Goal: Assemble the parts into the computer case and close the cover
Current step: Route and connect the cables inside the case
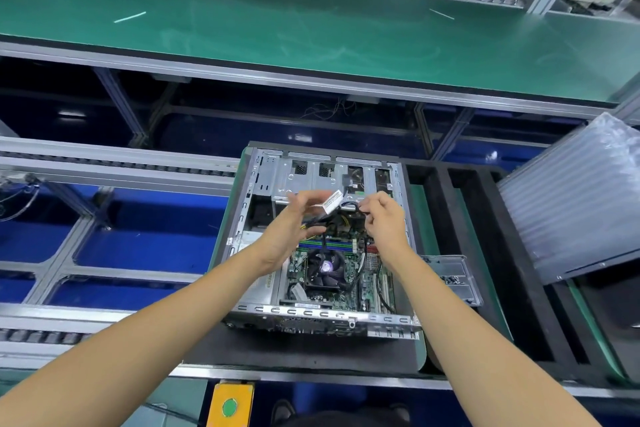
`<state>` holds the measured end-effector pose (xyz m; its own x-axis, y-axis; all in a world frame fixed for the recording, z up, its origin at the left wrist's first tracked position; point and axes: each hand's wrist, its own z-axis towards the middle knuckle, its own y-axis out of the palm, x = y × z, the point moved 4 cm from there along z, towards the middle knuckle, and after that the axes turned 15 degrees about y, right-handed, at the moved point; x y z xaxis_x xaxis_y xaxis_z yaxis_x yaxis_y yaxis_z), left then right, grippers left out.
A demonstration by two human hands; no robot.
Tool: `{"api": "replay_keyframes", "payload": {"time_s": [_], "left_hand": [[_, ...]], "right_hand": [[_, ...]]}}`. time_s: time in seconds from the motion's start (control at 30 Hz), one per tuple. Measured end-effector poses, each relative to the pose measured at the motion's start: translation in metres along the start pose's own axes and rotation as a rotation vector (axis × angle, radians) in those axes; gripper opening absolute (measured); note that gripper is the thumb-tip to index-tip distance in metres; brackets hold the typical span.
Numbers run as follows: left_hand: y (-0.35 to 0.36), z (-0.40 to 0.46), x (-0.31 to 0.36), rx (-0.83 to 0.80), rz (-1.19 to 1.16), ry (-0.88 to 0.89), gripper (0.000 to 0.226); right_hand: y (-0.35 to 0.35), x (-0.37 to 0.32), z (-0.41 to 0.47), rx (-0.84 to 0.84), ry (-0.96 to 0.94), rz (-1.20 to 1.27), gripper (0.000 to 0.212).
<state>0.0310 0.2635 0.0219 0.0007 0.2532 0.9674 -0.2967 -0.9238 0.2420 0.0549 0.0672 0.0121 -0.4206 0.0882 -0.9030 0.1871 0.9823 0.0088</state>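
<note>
An open grey computer case (263, 170) lies on its side on a dark pallet, cover off. Inside sits a green motherboard with a black CPU fan (325, 269). Above the board my left hand (294, 229) grips a bundle of black cables (317, 220) that carries a white label tag (332, 201). My right hand (382, 218) pinches the other end of the same cable near the drive bay. Where the cable ends plug in is hidden by my fingers.
A clear plastic tray of small parts (453, 274) sits right of the case. Black foam dividers (464, 218) and a stack of ribbed grey panels (575, 198) stand further right. A green conveyor belt (277, 24) runs across the back. A yellow box with a green button (230, 406) is below.
</note>
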Motion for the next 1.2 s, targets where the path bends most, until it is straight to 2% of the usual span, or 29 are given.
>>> {"api": "replay_keyframes", "payload": {"time_s": [0.07, 0.13, 0.2, 0.27, 0.4, 0.53, 0.67, 0.77, 0.83, 0.9, 1.0, 1.2], "left_hand": [[0.000, 0.003, 0.000, -0.049, 0.160, 0.016, 0.047], [-0.002, 0.006, -0.003, -0.072, 0.245, 0.044, 0.037], [-0.005, 0.008, -0.004, -0.018, 0.275, 0.073, 0.015], [-0.008, 0.012, -0.003, 0.068, 0.314, 0.088, 0.004], [-0.016, 0.017, 0.002, 0.154, 0.341, 0.099, 0.031], [-0.024, 0.018, 0.003, 0.187, 0.267, 0.099, 0.037], [-0.029, 0.018, -0.001, 0.279, 0.098, 0.053, 0.022], [-0.031, 0.017, -0.002, 0.294, 0.066, 0.044, 0.023], [-0.030, 0.015, -0.002, 0.290, 0.058, 0.047, 0.025], [-0.028, 0.013, -0.002, 0.277, 0.076, 0.056, 0.026], [-0.024, 0.013, 0.000, 0.249, 0.096, 0.103, 0.025], [-0.016, 0.014, 0.001, 0.183, 0.116, 0.177, 0.027]], "right_hand": [[-0.004, 0.000, 0.001, -0.047, 0.024, 0.048, 0.034], [-0.007, 0.000, 0.000, -0.105, 0.030, 0.069, 0.027], [-0.012, 0.000, 0.001, -0.120, 0.042, 0.056, 0.034], [-0.016, 0.002, 0.003, -0.114, 0.071, 0.046, 0.041], [-0.017, 0.001, 0.005, -0.129, 0.097, 0.026, 0.034], [-0.019, 0.000, 0.006, -0.149, 0.102, 0.007, 0.031], [-0.018, 0.001, 0.008, -0.181, 0.086, -0.016, 0.022], [-0.021, 0.002, 0.011, -0.147, 0.069, 0.002, 0.012], [-0.027, 0.003, 0.016, -0.053, 0.076, 0.004, 0.021], [-0.034, 0.005, 0.022, 0.004, 0.081, -0.013, 0.019], [-0.038, 0.005, 0.028, 0.022, 0.096, -0.038, 0.015], [-0.038, 0.004, 0.028, 0.042, 0.161, -0.042, 0.028]]}}
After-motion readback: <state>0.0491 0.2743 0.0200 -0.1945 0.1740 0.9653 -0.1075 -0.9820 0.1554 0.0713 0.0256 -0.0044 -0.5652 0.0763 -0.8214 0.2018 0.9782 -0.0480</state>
